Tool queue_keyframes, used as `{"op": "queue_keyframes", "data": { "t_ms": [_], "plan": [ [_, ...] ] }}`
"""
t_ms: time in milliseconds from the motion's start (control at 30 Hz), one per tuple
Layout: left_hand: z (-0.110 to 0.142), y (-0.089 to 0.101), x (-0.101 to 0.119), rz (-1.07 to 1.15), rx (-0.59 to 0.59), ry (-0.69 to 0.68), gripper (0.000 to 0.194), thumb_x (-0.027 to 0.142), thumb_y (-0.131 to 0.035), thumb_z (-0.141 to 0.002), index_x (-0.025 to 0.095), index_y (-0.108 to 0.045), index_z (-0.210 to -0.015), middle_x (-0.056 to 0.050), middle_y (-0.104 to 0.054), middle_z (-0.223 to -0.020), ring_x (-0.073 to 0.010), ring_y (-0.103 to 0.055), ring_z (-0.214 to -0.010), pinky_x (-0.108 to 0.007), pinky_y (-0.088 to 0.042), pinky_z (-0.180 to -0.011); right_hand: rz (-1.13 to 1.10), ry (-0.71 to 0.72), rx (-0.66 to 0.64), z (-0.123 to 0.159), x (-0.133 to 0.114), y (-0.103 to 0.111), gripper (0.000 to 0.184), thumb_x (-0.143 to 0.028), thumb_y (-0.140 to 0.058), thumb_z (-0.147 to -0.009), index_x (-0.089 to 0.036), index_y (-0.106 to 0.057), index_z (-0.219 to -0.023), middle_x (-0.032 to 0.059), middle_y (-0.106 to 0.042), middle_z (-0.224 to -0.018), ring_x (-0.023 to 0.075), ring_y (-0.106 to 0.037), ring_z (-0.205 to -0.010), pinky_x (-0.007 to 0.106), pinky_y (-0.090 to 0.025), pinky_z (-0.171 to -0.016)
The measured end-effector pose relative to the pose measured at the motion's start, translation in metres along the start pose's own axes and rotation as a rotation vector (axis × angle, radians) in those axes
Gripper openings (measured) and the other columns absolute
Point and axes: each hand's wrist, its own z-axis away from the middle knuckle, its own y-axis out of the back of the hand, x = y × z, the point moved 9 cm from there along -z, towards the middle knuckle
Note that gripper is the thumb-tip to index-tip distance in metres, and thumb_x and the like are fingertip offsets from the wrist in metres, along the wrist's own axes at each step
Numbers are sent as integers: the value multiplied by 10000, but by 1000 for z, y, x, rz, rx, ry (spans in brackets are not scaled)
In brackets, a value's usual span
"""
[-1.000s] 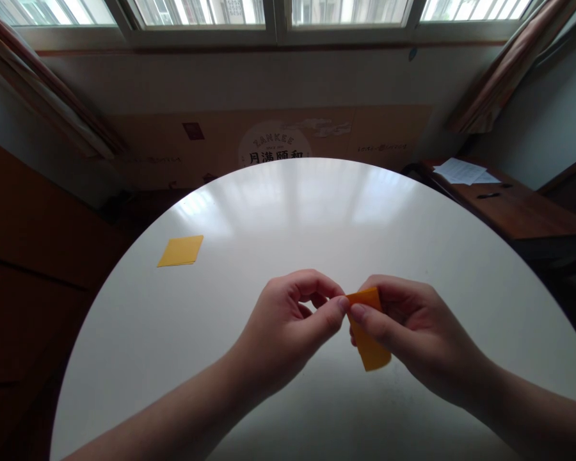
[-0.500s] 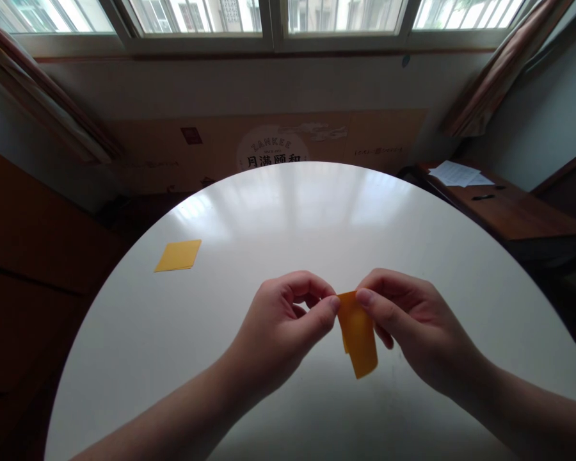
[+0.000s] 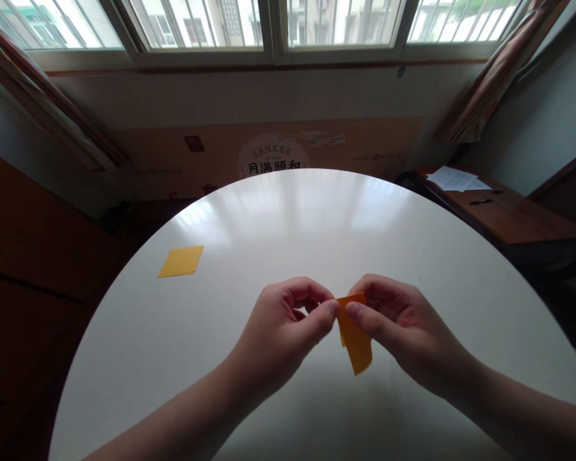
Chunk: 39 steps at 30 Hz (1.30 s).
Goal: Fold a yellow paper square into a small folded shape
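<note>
A folded piece of orange-yellow paper point(image 3: 358, 349) hangs down between my two hands, above the white table. My left hand point(image 3: 292, 330) pinches its upper left corner between thumb and fingers. With thumb in front and fingers behind, my right hand point(image 3: 406, 323) grips the paper near its top edge, close to the left thumb. The lower part dangles and curls slightly, and another layer shows at its left side. Part of the paper is hidden by the right thumb. Away to the left, a flat stack of yellow square paper point(image 3: 181, 261) lies on the table.
The round white table point(image 3: 288, 237) reflects window light. Beyond it, a printed cardboard panel point(image 3: 148, 150) leans below the window. At the right stands a brown wooden desk point(image 3: 523, 214) with white sheets point(image 3: 458, 178) and a dark pen-like object point(image 3: 480, 202).
My right thumb has slid left along the paper, nearer the left thumb, so the upper right corner now shows. The whole view has tilted up slightly.
</note>
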Motion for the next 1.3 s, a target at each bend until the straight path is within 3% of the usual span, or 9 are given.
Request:
{"op": "queue_keyframes", "data": {
  "t_ms": [167,333,433,667,1300],
  "plan": [
    [-1,4,10,-92,-19,-98,177,316,-701,-862,143,-722,-832,-27,-663,-699,-113,-582,-588,-204,-522,-501,-64,-24,20,-2,6,3,285,-390,-687,-923,-161,-618,-768,-10,-556,-682,117,-510,-625,209,-423,-562],
    [12,13,55,-447,72,-573,77,141,-721,-835,161,-754,-902,-67,-721,-902,-104,-644,-651,-194,-578,-552,-109,-106,-5,0,11,1,282,-415,-700,-897,-165,-614,-798,3,-567,-699,138,-532,-636,231,-464,-566],
    [21,7,65,-552,33,-730,121,112,-718,-841,162,-750,-946,-73,-728,-924,-112,-664,-680,-212,-603,-599,-111,-111,-16,1,9,0,271,-402,-712,-890,-163,-626,-794,-1,-558,-689,129,-510,-631,217,-441,-555],
    [24,1,66,-566,19,-766,109,133,-713,-857,177,-735,-954,-61,-722,-902,-122,-670,-693,-228,-610,-629,-110,-109,-37,1,7,-2,256,-384,-716,-895,-159,-635,-803,-14,-537,-663,114,-468,-608,202,-379,-532],
    [31,-2,68,-651,42,-848,125,109,-722,-850,160,-709,-963,-53,-714,-917,-134,-687,-778,-227,-580,-694,-98,-79,-47,0,3,-4,182,-329,-740,-894,-164,-703,-827,18,-649,-732,117,-553,-661,190,-428,-581]
  ]
}}
